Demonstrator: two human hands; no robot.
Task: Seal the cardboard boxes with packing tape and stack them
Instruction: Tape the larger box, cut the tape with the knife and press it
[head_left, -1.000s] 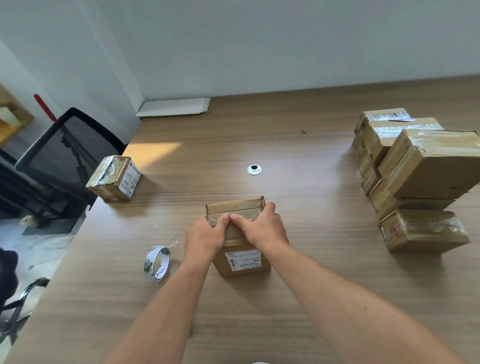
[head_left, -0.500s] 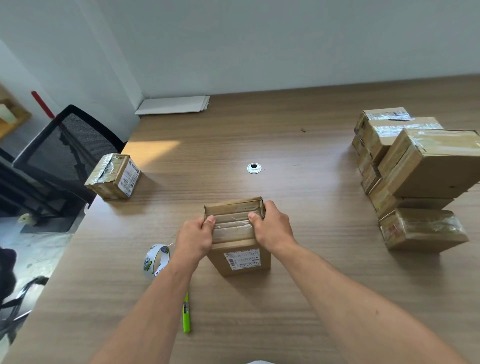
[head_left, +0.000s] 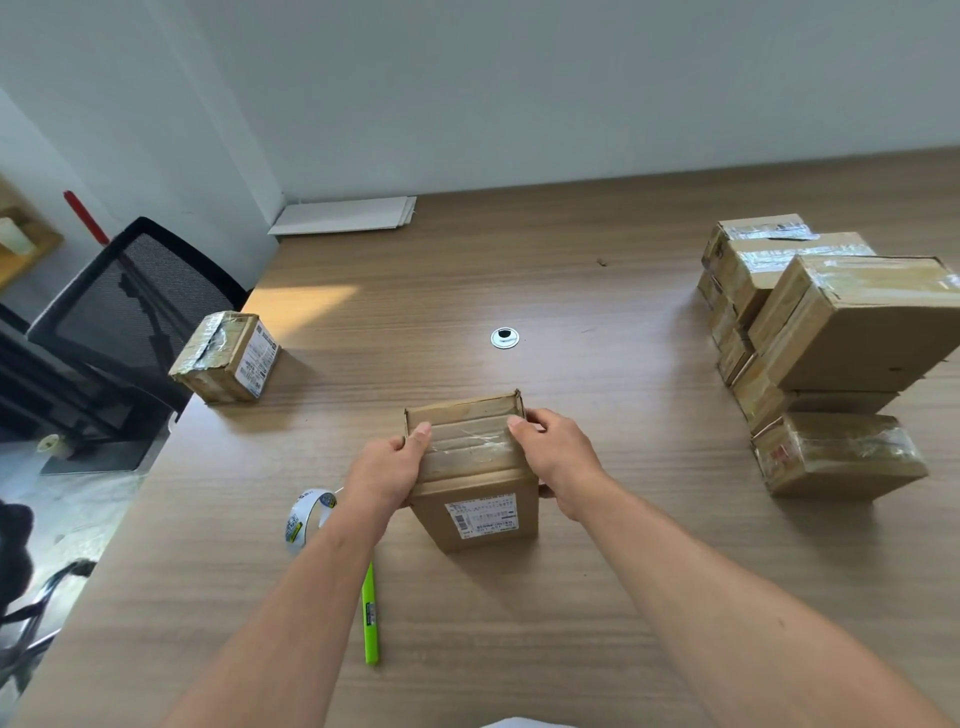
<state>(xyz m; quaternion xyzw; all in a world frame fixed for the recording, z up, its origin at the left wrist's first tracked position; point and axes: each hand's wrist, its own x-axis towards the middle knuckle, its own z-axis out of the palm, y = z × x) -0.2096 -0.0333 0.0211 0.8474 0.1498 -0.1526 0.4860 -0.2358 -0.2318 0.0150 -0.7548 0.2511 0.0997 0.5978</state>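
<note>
While gripping the cardboard box from both flanks, holds it down on the wooden table at the near middle, just ahead of the forearms. Sits upright on its base, top face up, with the labelled end face turned toward the wearer. Appears to run its long axis away from the body toward the far wall, skewed a little to the right at the near end. Bears a glossy band of clear tape laid crosswise over the top, from left edge to right edge. Wraps the left wall with the left hand, thumb laid on the top face at the left edge, other fingers curled down the side. Mirrors that with the right hand, one fingertip pressed on the top at the right edge and the remaining fingers bent round the right wall. Neither hand spread flat, both closed on the box. Just left of the left wrist, a roll of packing tape standing on edge. Partly under the left forearm, a green utility knife lying lengthwise, pointing away. Well apart on the right, a stack of taped boxes, the top one tilted. At the left edge, a single taped box beside a black mesh chair. Beyond the held box, a round cable grommet.
</note>
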